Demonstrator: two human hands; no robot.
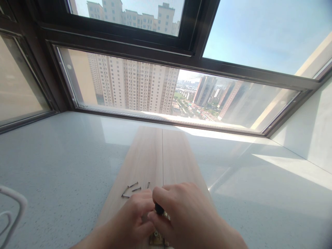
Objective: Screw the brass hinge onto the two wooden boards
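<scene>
My right hand [189,211] is closed around the black handle of a screwdriver [159,209], whose tip is hidden. Close against it, my left hand [132,214] has its fingers curled in a pinch; whatever they hold is hidden. Below both hands a brass-coloured hinge [156,239] lies over the seam of two pale wooden boards, partly covered by my fingers. The left board [145,152] and the right board [178,152] lie edge to edge. Several loose screws [136,189] rest on the left board, just beyond my left hand.
The boards lie on a white speckled sill [64,162]. A white curved tube or rail [19,200] stands at the left edge. Behind runs a dark window frame [166,121], with tall buildings outside. A pale wall [311,128] borders the right, and sunlight falls across the sill.
</scene>
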